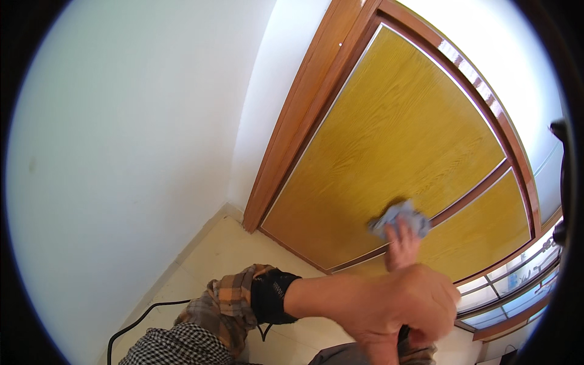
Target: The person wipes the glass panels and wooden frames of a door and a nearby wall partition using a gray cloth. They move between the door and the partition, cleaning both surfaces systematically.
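My right hand (402, 248) presses a crumpled blue-grey cloth (406, 219) against a yellow wood-grain panel (388, 137). Its fingers are spread over the cloth, and both are blurred. Nearer the camera, my left hand (401, 305) crosses in front of my right forearm, its fingers curled downward. Something black (403, 335) shows between its thumb and fingers; whether the hand grips it is unclear. A black band (273, 296) circles my left wrist below a plaid sleeve (232, 296). Reddish-brown wood (292, 132) frames the panel, with thin white strips along its edges.
A white wall (137, 114) rises on the left, meeting pale floor tiles (210, 255) at a skirting. A black cable (137, 319) runs over the floor at lower left. A second yellow panel (483, 228) adjoins on the right, with a barred window (502, 283) beyond. Checked fabric (178, 346) lies at bottom left.
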Tool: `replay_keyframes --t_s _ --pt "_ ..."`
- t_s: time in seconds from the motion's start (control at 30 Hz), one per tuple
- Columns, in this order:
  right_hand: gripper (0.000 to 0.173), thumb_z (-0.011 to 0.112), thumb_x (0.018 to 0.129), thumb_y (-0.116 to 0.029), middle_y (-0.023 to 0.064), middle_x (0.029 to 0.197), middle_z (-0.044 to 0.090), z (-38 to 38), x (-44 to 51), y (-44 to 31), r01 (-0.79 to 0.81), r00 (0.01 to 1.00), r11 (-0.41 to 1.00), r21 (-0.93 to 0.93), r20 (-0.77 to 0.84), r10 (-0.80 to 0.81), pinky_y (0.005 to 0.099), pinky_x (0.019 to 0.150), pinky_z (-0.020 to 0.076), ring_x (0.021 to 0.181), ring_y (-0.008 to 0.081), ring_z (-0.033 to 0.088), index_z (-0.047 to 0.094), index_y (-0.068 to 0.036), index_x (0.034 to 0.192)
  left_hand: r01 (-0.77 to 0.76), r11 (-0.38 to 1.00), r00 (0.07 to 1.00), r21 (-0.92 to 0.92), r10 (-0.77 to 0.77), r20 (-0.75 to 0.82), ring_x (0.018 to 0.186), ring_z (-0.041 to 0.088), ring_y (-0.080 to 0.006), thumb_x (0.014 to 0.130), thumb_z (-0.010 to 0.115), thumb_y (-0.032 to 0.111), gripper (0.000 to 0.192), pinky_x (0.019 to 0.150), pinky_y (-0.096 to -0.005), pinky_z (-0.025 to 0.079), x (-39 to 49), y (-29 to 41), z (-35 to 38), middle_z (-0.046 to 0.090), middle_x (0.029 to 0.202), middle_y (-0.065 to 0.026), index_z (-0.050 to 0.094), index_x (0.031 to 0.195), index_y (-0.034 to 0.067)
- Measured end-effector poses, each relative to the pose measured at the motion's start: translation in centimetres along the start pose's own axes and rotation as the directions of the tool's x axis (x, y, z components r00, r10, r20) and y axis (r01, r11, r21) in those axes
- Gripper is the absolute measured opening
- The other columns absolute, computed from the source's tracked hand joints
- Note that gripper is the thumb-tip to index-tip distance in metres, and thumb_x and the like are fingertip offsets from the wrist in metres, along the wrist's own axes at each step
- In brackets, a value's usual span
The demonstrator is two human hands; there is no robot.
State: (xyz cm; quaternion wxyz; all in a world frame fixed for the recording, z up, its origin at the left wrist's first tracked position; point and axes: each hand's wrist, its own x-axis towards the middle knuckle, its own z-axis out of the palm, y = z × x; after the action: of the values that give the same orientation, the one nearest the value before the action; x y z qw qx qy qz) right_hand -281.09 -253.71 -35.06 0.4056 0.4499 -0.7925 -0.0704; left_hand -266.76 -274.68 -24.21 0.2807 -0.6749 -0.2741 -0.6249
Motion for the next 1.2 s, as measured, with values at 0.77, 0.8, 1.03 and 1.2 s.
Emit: replay_keyframes --t_s 0.77,0.8,1.03,1.2 --pt "0.059 0.045 0.088 0.009 0.0263 0.155 0.041 -7.3 -2.1 11.3 -0.496 0.771 0.861 -0.114 -0.514 0.376 0.0541 0.120 0.0256 0.146 0.0460 0.035 0.052 -0.004 0.145 0.471 0.669 0.730 0.574 0.070 -0.680 0.065 0.048 -0.0084 0.113 0.038 0.022 0.036 0.066 -0.0257 0.045 -3.0 0.3 -8.1 0.053 0.074 -0.0016 0.055 0.086 0.004" --pt "0.059 0.043 0.089 0.010 0.0269 0.153 0.042 -9.2 -1.2 13.9 -0.591 0.685 0.782 -0.199 -0.636 0.356 0.0510 0.120 0.0263 0.145 0.0452 0.037 0.048 -0.001 0.147 0.473 0.669 0.716 0.573 0.088 -0.693 0.066 0.046 -0.0094 0.113 0.037 0.022 0.035 0.071 -0.0289 0.047 -3.1 0.2 -8.1 0.051 0.073 -0.0017 0.053 0.087 0.005" --pt "0.054 0.047 0.091 0.003 0.0295 0.154 0.039 -8.2 -0.3 9.2 -0.567 0.693 0.797 -0.206 -0.643 0.327 0.0534 0.120 0.0269 0.142 0.0460 0.039 0.049 0.001 0.145 0.450 0.661 0.679 0.600 0.183 -0.711 0.066 0.049 -0.0101 0.112 0.040 0.021 0.034 0.079 -0.0330 0.053 -3.5 0.6 -8.6 0.051 0.073 -0.0022 0.053 0.084 0.005" --pt "0.058 0.049 0.090 0.004 0.0288 0.156 0.037 -4.8 -6.1 4.3 -0.443 0.867 0.896 -0.038 -0.275 0.416 0.0566 0.122 0.0207 0.147 0.0476 0.033 0.047 -0.001 0.148 0.469 0.616 0.707 0.632 0.166 -0.687 0.083 0.056 -0.0124 0.103 0.059 0.007 0.007 0.086 -0.0322 0.050 -3.5 0.8 -7.7 0.058 0.093 -0.0041 0.054 0.103 0.003"
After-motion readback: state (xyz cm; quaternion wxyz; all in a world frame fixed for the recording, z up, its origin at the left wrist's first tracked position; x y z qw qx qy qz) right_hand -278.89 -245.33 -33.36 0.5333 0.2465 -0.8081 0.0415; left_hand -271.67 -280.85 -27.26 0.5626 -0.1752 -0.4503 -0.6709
